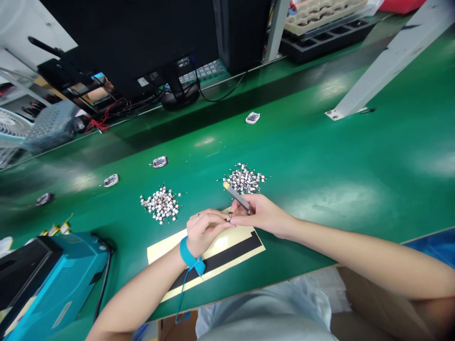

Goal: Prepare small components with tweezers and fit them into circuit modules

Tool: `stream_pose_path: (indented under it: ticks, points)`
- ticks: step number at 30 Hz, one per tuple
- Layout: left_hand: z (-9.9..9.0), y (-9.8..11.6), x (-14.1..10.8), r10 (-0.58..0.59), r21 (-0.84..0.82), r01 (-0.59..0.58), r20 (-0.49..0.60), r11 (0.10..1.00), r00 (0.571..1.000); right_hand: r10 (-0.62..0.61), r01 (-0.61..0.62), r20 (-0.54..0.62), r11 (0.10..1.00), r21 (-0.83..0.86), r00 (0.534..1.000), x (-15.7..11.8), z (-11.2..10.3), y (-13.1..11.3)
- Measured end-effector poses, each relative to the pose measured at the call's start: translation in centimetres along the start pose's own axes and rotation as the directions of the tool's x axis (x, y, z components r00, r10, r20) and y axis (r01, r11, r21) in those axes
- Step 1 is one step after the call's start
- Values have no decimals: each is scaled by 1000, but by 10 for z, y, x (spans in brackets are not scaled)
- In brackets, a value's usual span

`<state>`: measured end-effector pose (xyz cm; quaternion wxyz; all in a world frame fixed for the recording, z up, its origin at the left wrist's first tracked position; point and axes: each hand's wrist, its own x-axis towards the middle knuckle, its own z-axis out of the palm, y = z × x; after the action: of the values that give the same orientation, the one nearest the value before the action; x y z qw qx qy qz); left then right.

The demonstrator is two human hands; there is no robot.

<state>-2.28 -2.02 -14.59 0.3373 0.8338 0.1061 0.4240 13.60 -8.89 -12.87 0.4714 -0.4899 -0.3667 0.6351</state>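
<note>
- Right hand (261, 214) clenching steel tweezers (238, 198), angled at the tiny wired part (228, 217)!
- Left hand (206, 231), fingers curled, pinching that part, right over the yellow sheet (216, 248)!
- Two heaps of small parts (243, 178) just beyond the sheet!

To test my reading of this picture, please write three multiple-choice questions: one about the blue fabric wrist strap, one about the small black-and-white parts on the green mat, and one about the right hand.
1. Where is the blue fabric wrist strap? A) around the left hand's wrist B) around the right hand's wrist C) on the monitor stand
2. How many piles of small black-and-white parts lie on the green mat? A) one B) two C) five
3. What does the right hand hold? A) slim metal tweezers B) a red cable C) nothing

Answers: 1 A, the strap circles that wrist. 2 B, two separate heaps show. 3 A, its fingers grip them.
</note>
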Motion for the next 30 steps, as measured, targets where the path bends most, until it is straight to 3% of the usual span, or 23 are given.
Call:
stream_pose_path:
  ticks: [5,9,11,14,17,20,23,25,28,30]
  points:
    - [4,0,0,29,27,-30,37,999,999,46,-46,-16,999,28,999,1,1,4]
    - [-12,-3,14,69,252,-125,220,960,973,-21,13,-93,997,-82,995,3,-7,0]
    - [-32,-9,26,-18,472,-137,310,871,951,-124,73,-204,968,-239,971,3,-15,-6]
    - [-66,-23,40,-283,729,-20,291,684,914,-237,104,-327,921,-377,915,1,-26,-13]
    - [-88,-43,41,-465,828,23,292,561,836,-264,117,-351,914,-389,898,-1,-30,-16]
    - [-90,-55,37,-540,851,48,288,523,791,-236,109,-325,925,-363,916,-2,-29,-15]
    - [-83,-53,38,-553,827,131,240,547,798,-223,103,-322,932,-349,920,-2,-27,-14]
    - [-76,-45,40,-531,715,231,225,659,817,-208,90,-333,937,-338,920,-1,-27,-13]
    - [-60,-29,40,-485,348,400,205,848,850,-158,74,-306,960,-268,939,-1,-25,-12]
    - [-46,-18,36,-468,108,456,155,883,870,-126,72,-264,976,-205,956,-1,-22,-10]
